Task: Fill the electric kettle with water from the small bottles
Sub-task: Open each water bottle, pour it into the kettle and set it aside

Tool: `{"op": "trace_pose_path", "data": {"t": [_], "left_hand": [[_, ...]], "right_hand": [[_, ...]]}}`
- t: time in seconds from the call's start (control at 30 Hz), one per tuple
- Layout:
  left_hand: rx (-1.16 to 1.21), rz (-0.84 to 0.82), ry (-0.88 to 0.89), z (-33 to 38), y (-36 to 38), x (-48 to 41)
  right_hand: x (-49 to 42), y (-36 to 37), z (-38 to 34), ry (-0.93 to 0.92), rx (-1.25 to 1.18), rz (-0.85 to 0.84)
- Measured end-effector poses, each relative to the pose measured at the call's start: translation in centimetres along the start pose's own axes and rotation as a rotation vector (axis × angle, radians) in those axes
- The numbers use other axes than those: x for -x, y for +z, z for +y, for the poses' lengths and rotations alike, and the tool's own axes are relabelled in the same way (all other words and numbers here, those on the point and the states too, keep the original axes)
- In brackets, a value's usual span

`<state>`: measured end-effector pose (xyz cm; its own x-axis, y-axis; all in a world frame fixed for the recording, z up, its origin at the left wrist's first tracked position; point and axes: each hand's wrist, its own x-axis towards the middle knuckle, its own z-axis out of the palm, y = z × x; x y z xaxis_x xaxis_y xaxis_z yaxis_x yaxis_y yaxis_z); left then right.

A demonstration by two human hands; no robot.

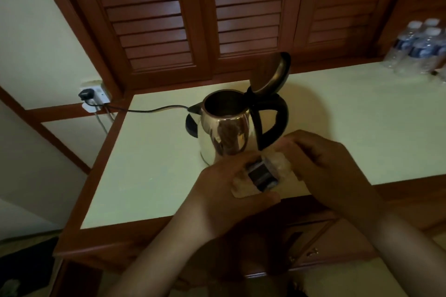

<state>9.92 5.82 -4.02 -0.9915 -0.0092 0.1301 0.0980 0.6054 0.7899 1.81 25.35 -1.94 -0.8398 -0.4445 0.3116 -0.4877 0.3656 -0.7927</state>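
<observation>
**Electric kettle open; bottle held just short of its mouth**

Electric kettle [224,132] stands upright on its base [191,125] at mid-bench [362,116]. Its lid [270,75] is swung up and back toward 1 o'clock, leaving the mouth uncovered. The inside is too dark to tell a water level.

Small bottle [261,175] is off the bench, just before the kettle's near wall, at 5 o'clock from the mouth. Its long axis is tilted, bottom toward 7 o'clock and neck toward 1 o'clock.

Left hand [224,190]: grip clamped round the lower body, beside the label. Right hand [323,161]: curled over the neck end. The cap is hidden under the fingers, so I cannot tell whether it is on or off. Judgement: the cap is being worked.

Key relation: the mouth lies at 11 o'clock from the grip, just beyond it. The neck points past the handle [277,123], not at the mouth, so a pour would need it swung toward 11. The left hand is nearer the mouth.

Spare bottles [420,46] stand at far 2 o'clock, well apart.
</observation>
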Motion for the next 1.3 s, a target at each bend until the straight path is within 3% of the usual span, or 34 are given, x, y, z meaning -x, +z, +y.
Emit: {"op": "trace_pose_path", "data": {"t": [0.3, 0.5, 0.7, 0.93, 1.17, 1.3], "left_hand": [[0.290, -0.212, -0.057, 2.2, 5.4, -7.4], [0.247, -0.065, -0.008, 6.2, 12.1, -13.2], [0.262, -0.230, 0.010, 11.2, 17.9, -19.9], [0.240, -0.036, 0.008, 16.5, 24.8, -25.4], [0.180, -0.242, 0.057, 18.9, 28.0, -28.9], [0.132, -0.262, 0.056, 19.0, 30.1, -31.2]], "right_hand": [[0.4, -9.6, 4.9, -0.029, -0.017, 0.088], [-1.7, -16.1, 8.6, -0.004, -0.002, 0.227], [-3.9, -25.2, 14.0, -0.013, -0.119, 0.233], [-6.4, -33.6, 19.1, 0.101, 0.051, 0.230], [-7.2, -37.9, 23.5, 0.055, -0.091, 0.226], [-7.4, -38.5, 25.1, 0.073, -0.140, 0.224]]}}
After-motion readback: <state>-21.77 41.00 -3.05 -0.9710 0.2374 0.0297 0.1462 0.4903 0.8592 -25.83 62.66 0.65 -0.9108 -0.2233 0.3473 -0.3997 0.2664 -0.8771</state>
